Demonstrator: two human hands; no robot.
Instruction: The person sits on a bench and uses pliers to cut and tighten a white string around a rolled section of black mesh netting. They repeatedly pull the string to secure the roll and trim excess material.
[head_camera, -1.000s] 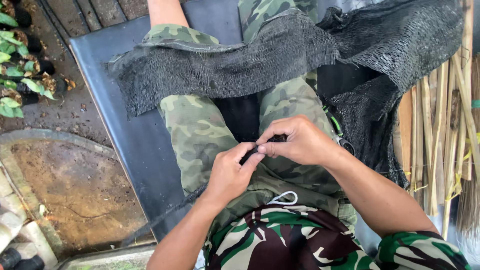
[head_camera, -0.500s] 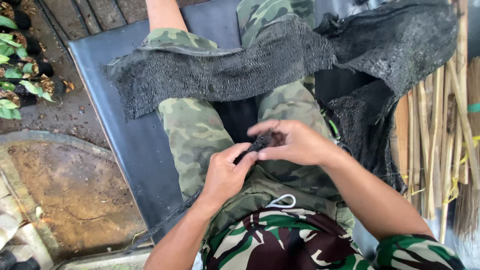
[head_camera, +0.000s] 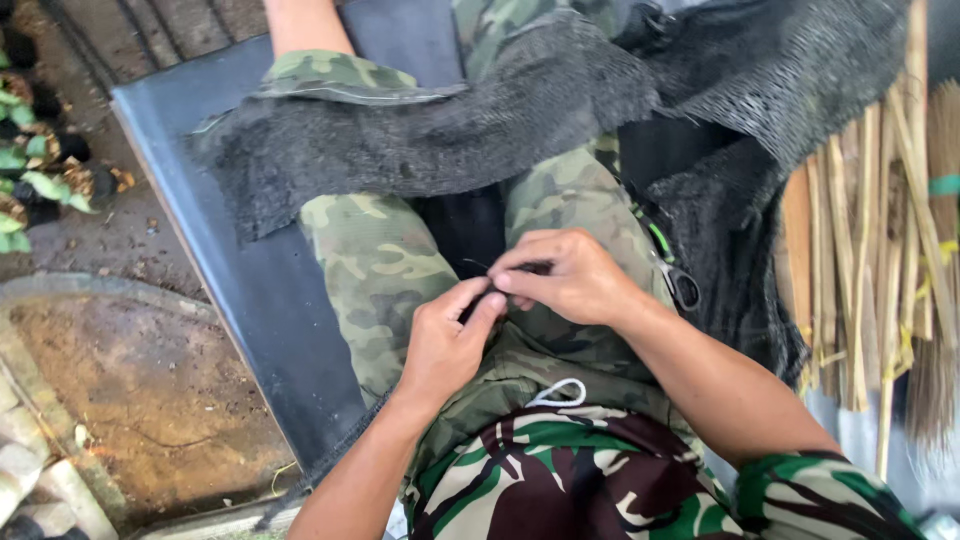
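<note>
The person sits on a dark blue-grey bench (head_camera: 250, 290) with camouflage trousers (head_camera: 380, 270) filling the middle of the view, and both hands meet over the lap. The left hand (head_camera: 445, 340) comes in from the near left, its thumb and forefinger pressed together on a small piece of black netting (head_camera: 478, 298); the right hand (head_camera: 565, 275) comes in from the near right, curled over, its fingers (head_camera: 520, 285) pinching the same small black piece from the other side, so the two hands touch at the fingertips. The piece is too small and too covered to tell its exact shape. Farther away, a wide strip of black mesh cloth (head_camera: 420, 145) lies draped across both knees and runs on to the far right, where it bunches up and hangs down beside the right thigh. A pair of scissors (head_camera: 680, 285) with dark handles rests just right of the right hand, against the mesh. At the right edge stands a bundle of pale bamboo sticks (head_camera: 870, 250). On the far left, small green seedlings (head_camera: 25, 185) sit on dirt ground.
</note>
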